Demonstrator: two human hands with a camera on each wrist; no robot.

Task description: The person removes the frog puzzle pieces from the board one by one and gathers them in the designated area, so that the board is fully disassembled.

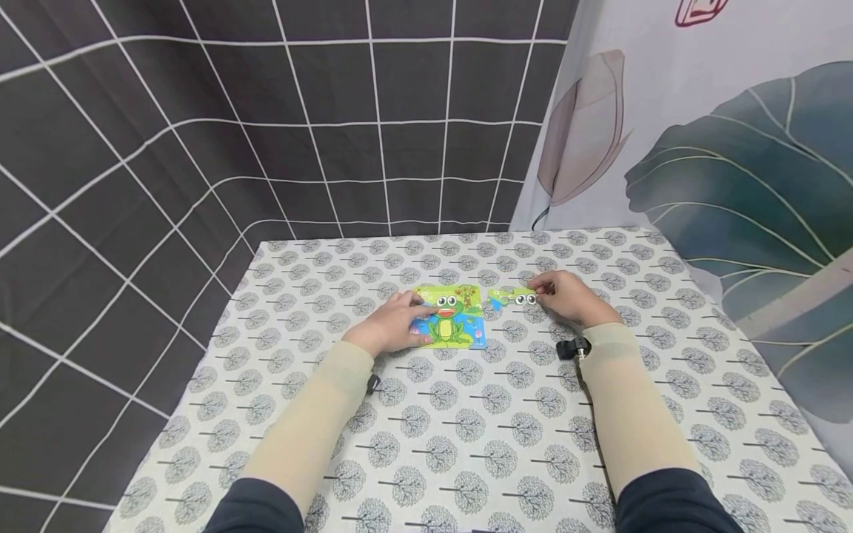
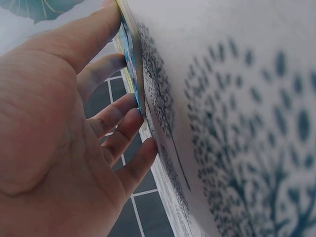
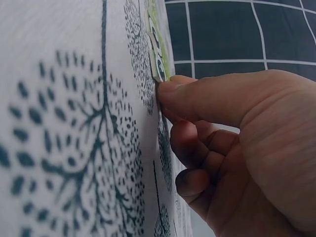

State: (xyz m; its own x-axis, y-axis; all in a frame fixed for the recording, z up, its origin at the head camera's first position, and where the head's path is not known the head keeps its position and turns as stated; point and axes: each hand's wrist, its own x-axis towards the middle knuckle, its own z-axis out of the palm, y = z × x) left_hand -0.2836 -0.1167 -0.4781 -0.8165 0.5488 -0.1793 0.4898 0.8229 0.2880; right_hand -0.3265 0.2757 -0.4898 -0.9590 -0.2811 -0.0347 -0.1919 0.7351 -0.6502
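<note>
A frog jigsaw puzzle [image 1: 456,326] in green and blue lies flat on the table. My left hand [image 1: 395,326] rests on its left side with the fingers spread, the thumb at the near edge. In the left wrist view those fingers [image 2: 111,121] touch the puzzle's edge [image 2: 133,64]. To the right of the puzzle is a separate strip-shaped puzzle piece [image 1: 512,298] with two cartoon eyes. The thumb and forefinger of my right hand [image 1: 571,297] pinch its right end. In the right wrist view the piece [image 3: 159,63] sits low along the cloth, at my thumb tip.
A white cloth with grey tree prints [image 1: 453,444] covers the table. Behind it hangs a dark curtain with a white grid [image 1: 413,152]. A pale leaf-patterned hanging [image 1: 693,118] is at the right. Black wrist straps [image 1: 574,348] sit over light sleeves.
</note>
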